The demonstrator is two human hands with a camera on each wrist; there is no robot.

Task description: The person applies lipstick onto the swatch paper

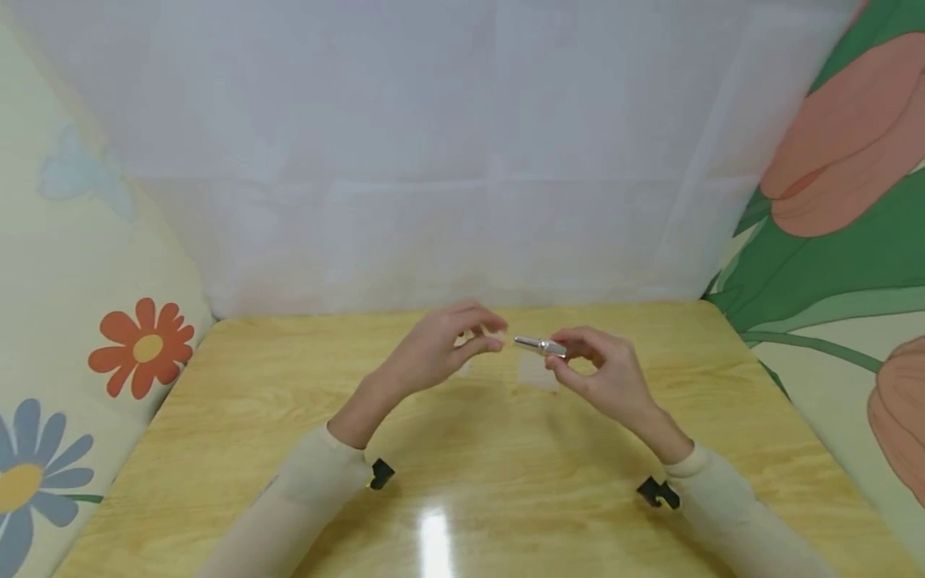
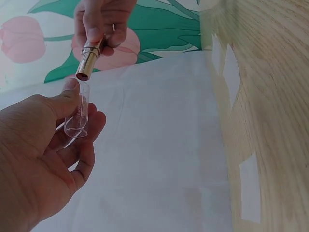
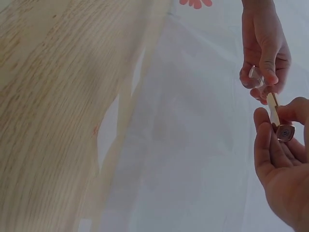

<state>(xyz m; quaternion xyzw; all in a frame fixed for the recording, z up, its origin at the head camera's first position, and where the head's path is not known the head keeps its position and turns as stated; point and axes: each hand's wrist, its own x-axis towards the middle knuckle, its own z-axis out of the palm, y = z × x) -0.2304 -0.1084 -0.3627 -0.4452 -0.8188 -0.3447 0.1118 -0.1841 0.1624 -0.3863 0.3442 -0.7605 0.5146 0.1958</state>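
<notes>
Over the far half of the table, my left hand (image 1: 441,345) pinches a clear lipstick cap (image 2: 77,116) between thumb and fingers. Faint lettering runs along the cap, and its open end points toward the other hand. My right hand (image 1: 607,369) grips the base of a shiny metallic lipstick tube (image 1: 540,345), gold in the left wrist view. The tube's narrower end faces the cap, with a dark reddish tip showing inside it. Cap and tube are nearly in line, end to end. In the right wrist view the tube's squarish bottom (image 3: 286,133) bears a small round label.
Small white paper pieces (image 2: 250,191) lie on the wood-grain table (image 1: 448,449) beneath and beside the hands. A white cloth (image 1: 462,160) hangs behind the table. Flower-patterned panels (image 1: 853,144) stand at both sides. Each sleeve cuff has a black wrist mount (image 1: 659,492).
</notes>
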